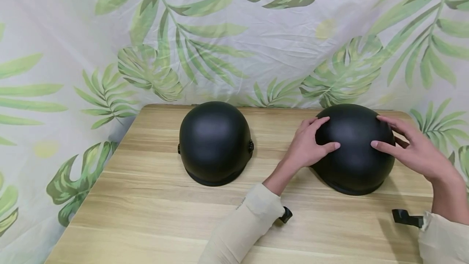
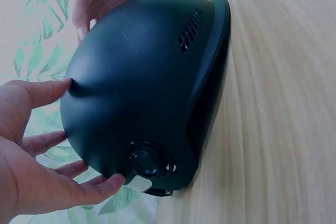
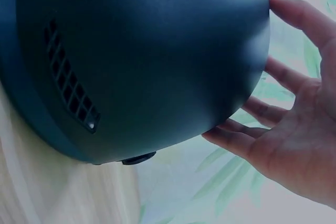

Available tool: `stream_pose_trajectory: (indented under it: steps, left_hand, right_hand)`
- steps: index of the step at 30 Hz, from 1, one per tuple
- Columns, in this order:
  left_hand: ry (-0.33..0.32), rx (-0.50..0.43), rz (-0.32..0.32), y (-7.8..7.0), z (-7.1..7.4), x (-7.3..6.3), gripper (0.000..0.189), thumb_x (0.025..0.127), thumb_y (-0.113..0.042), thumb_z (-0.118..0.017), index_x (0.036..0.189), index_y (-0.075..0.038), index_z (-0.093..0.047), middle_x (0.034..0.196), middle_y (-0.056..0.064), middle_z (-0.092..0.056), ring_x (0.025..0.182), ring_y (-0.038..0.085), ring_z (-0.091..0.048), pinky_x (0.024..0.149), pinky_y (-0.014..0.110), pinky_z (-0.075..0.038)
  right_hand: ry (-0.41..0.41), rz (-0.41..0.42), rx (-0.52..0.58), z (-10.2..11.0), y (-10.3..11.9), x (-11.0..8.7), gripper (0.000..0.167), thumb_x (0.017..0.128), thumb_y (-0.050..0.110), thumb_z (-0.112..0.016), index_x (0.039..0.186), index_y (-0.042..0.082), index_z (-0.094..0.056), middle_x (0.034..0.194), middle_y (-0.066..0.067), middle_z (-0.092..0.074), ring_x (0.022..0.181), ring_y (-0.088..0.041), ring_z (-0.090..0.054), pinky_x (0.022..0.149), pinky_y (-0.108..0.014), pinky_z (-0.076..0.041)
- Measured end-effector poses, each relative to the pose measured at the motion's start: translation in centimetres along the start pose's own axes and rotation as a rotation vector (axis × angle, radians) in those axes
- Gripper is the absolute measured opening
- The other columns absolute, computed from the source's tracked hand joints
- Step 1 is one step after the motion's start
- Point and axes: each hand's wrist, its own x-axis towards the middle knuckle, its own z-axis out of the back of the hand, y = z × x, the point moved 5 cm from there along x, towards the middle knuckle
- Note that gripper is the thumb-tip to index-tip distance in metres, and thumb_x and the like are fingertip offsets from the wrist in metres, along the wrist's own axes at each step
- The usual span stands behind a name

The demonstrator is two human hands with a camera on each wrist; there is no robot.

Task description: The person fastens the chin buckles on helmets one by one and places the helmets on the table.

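Observation:
A matte black helmet [image 1: 353, 166] sits dome up on the right part of the wooden table. On its left side my left hand [image 1: 305, 146] holds the shell with fingers spread and thumb on the front. My right hand [image 1: 421, 150] grips the opposite side the same way. In the left wrist view a grille vent [image 2: 190, 31] and a round knob [image 2: 146, 162] show on the helmet, the left fingertips close to the knob. Another grille vent [image 3: 71, 80] appears in the right wrist view. A second black helmet [image 1: 214, 141] stands to the left, apart from both hands.
The wooden table [image 1: 146, 215] has its back edge close to a leaf-patterned cloth [image 1: 275, 44], which also hangs along the left side. Black straps or mounts [image 1: 406, 218] stick out from the sleeves near the wrists, over the tabletop.

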Motion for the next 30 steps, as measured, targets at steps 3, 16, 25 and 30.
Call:
stream_pose_trajectory:
  steps: [3,16,25,30]
  left_hand:
    - [-0.02,0.01,0.003,-0.3,-0.2,0.0,0.072,0.097,-0.037,-0.08,0.162,-0.029,-0.05,0.17,0.005,-0.041,0.156,0.026,-0.043,0.119,0.038,-0.048]
    - [0.01,0.022,0.007,-0.5,0.2,-0.3,0.074,0.098,-0.037,-0.079,0.164,-0.027,-0.046,0.172,0.004,-0.038,0.156,0.026,-0.043,0.12,0.039,-0.047]
    - [0.028,0.04,-0.007,-0.8,1.6,-0.9,0.076,0.099,-0.037,-0.078,0.166,-0.025,-0.043,0.17,0.003,-0.042,0.153,0.025,-0.047,0.12,0.038,-0.048]
    - [0.031,0.073,-0.042,-1.3,3.0,-1.8,0.077,0.1,-0.038,-0.076,0.167,-0.024,-0.041,0.17,0.002,-0.041,0.154,0.026,-0.045,0.12,0.038,-0.047]
  right_hand:
    - [-0.02,0.03,0.011,0.0,0.3,-0.1,0.073,0.104,0.024,-0.074,0.167,0.015,-0.038,0.174,-0.022,-0.024,0.165,-0.035,-0.016,0.123,-0.08,-0.014]
    - [-0.037,0.033,-0.021,-0.1,1.2,-0.2,0.072,0.103,0.024,-0.075,0.166,0.015,-0.041,0.174,-0.024,-0.024,0.164,-0.042,-0.015,0.121,-0.082,-0.015]
    - [-0.063,0.078,-0.031,-0.3,1.4,-0.2,0.069,0.102,0.019,-0.076,0.163,0.009,-0.046,0.173,-0.023,-0.027,0.166,-0.034,-0.015,0.123,-0.079,-0.012]
    - [-0.083,0.105,-0.05,-0.2,1.7,-0.5,0.066,0.1,0.017,-0.078,0.16,0.011,-0.051,0.17,-0.019,-0.031,0.161,-0.005,-0.021,0.127,-0.073,-0.012]
